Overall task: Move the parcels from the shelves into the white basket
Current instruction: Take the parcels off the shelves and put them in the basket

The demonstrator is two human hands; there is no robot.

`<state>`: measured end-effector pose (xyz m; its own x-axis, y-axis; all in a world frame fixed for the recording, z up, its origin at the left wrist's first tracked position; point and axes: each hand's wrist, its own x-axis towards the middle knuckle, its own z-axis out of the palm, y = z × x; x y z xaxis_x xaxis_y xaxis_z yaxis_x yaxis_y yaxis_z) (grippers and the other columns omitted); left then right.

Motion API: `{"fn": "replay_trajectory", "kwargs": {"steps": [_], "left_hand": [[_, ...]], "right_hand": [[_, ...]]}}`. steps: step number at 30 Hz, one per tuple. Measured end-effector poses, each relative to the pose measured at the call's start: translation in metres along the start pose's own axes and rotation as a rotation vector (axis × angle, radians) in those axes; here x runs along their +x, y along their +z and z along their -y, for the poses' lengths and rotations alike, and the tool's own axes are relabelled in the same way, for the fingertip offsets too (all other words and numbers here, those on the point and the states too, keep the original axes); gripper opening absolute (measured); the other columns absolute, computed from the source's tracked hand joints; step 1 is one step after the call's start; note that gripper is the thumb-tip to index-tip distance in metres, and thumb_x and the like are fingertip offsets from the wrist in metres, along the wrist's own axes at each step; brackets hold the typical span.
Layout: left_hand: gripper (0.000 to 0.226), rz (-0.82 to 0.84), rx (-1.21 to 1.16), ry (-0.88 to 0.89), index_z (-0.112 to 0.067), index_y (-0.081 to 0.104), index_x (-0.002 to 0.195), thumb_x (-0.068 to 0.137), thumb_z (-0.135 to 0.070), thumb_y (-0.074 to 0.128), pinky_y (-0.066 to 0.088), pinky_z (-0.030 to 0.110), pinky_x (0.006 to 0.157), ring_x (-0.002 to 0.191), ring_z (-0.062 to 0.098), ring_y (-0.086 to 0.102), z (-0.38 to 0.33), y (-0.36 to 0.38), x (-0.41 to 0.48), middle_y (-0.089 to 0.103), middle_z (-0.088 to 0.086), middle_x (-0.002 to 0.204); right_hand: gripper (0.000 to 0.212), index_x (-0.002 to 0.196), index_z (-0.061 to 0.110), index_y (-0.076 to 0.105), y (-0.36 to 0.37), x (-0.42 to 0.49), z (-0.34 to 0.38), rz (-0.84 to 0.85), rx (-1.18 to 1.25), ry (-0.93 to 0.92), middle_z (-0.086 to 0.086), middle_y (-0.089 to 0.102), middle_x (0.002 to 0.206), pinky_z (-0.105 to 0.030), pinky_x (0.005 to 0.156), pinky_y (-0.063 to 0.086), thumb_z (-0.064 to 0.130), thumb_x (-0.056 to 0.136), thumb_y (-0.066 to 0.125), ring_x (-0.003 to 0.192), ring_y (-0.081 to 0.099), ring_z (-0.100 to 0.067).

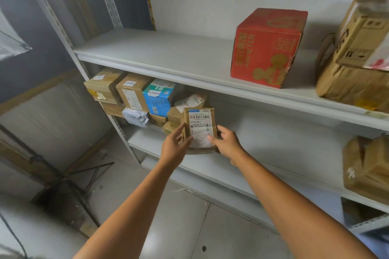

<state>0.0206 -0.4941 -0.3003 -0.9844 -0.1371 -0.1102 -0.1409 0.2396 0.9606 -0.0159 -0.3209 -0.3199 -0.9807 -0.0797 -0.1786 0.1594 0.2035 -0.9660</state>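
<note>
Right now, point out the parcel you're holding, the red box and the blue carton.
held parcel (200, 129): head view, its white label.
red box (263, 54): head view, its left printed face.
blue carton (156, 101): head view, its blue front face.

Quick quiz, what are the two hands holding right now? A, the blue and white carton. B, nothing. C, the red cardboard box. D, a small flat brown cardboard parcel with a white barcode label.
D: the left hand and right hand pinch the small flat brown cardboard parcel by its side edges, thumbs on its label.
</note>
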Motion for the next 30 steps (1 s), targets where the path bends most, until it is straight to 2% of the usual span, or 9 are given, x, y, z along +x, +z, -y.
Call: {"fn": "replay_trajectory", "kwargs": {"steps": [4, 9, 14, 17, 19, 22, 25, 27, 30], "left_hand": [[0.06, 0.025, -0.044, 0.028, -0.028, 0.04, 0.143, 0.089, -0.014, 0.064, 0.052, 0.048, 0.093, 0.12, 0.024, 0.055, -0.007, 0.001, -0.013, 0.054, 0.008, 0.136], [0.063, -0.003, 0.019, 0.066, -0.034, 0.042, 0.141, 0.087, -0.012, 0.066, 0.053, 0.047, 0.093, 0.124, 0.023, 0.051, -0.011, 0.004, -0.018, 0.049, 0.006, 0.14], [0.064, 0.015, -0.019, 0.062, -0.032, 0.046, 0.139, 0.084, -0.007, 0.068, 0.055, 0.046, 0.09, 0.123, 0.021, 0.049, -0.011, 0.003, -0.015, 0.049, 0.008, 0.14], [0.065, 0.046, -0.057, 0.053, -0.028, 0.043, 0.141, 0.085, -0.006, 0.067, 0.058, 0.033, 0.081, 0.121, 0.018, 0.049, -0.012, 0.006, -0.012, 0.048, 0.005, 0.139], [0.067, 0.064, -0.119, 0.019, -0.023, 0.039, 0.144, 0.086, -0.006, 0.067, 0.057, 0.036, 0.083, 0.118, 0.017, 0.052, -0.012, 0.01, -0.007, 0.05, 0.003, 0.137], [0.067, 0.107, -0.178, -0.02, -0.015, 0.034, 0.147, 0.087, -0.002, 0.063, 0.052, 0.047, 0.094, 0.117, 0.024, 0.058, -0.01, 0.017, 0.009, 0.054, 0.008, 0.135], [0.055, 0.199, -0.241, -0.026, -0.015, 0.043, 0.139, 0.089, 0.006, 0.056, 0.055, 0.039, 0.09, 0.113, 0.027, 0.06, -0.004, 0.025, 0.028, 0.059, 0.012, 0.124], [0.049, 0.265, -0.221, -0.03, -0.021, 0.049, 0.13, 0.091, 0.008, 0.052, 0.054, 0.038, 0.09, 0.112, 0.027, 0.06, -0.001, 0.031, 0.042, 0.062, 0.01, 0.119], [0.05, 0.391, -0.232, -0.048, -0.017, 0.048, 0.133, 0.091, 0.01, 0.049, 0.053, 0.04, 0.092, 0.109, 0.027, 0.062, 0.003, 0.044, 0.063, 0.064, 0.014, 0.119]], "right_hand": [[0.055, 0.139, 0.018, 0.048, -0.013, -0.009, -0.001, 0.038, 0.153, 0.097, -0.001, 0.065, 0.125, -0.029, 0.07, 0.057, 0.011, 0.089, 0.069, 0.098, 0.067, -0.014], [0.063, 0.144, 0.016, 0.041, -0.023, -0.009, 0.0, 0.084, 0.254, 0.177, -0.008, 0.06, 0.133, -0.044, 0.087, 0.056, 0.008, 0.088, 0.068, 0.109, 0.064, -0.026], [0.06, 0.144, 0.016, 0.043, -0.027, -0.009, 0.003, 0.106, 0.259, 0.189, -0.009, 0.063, 0.129, -0.039, 0.081, 0.056, 0.007, 0.089, 0.066, 0.108, 0.065, -0.026], [0.061, 0.144, 0.017, 0.043, -0.03, -0.008, 0.004, 0.091, 0.23, 0.17, -0.006, 0.062, 0.13, -0.033, 0.077, 0.055, 0.009, 0.089, 0.067, 0.109, 0.064, -0.023], [0.063, 0.145, 0.016, 0.041, -0.029, -0.008, 0.003, 0.044, 0.175, 0.133, -0.006, 0.06, 0.134, -0.027, 0.075, 0.053, 0.01, 0.088, 0.069, 0.114, 0.062, -0.021], [0.067, 0.145, 0.014, 0.041, -0.025, -0.007, 0.002, -0.08, -0.087, 0.01, -0.005, 0.053, 0.14, -0.032, 0.098, 0.047, 0.02, 0.086, 0.073, 0.124, 0.054, -0.02], [0.07, 0.146, 0.017, 0.041, -0.022, -0.009, 0.001, -0.166, -0.275, -0.068, -0.007, 0.05, 0.138, -0.021, 0.095, 0.042, 0.023, 0.085, 0.073, 0.12, 0.056, -0.02], [0.07, 0.146, 0.014, 0.04, -0.02, -0.009, -0.001, -0.238, -0.343, -0.122, -0.01, 0.046, 0.139, -0.022, 0.1, 0.04, 0.021, 0.085, 0.073, 0.123, 0.053, -0.022], [0.07, 0.148, 0.017, 0.037, -0.016, -0.009, -0.005, -0.355, -0.489, -0.145, -0.007, 0.042, 0.143, -0.026, 0.103, 0.037, 0.023, 0.087, 0.069, 0.127, 0.047, -0.022]]}}
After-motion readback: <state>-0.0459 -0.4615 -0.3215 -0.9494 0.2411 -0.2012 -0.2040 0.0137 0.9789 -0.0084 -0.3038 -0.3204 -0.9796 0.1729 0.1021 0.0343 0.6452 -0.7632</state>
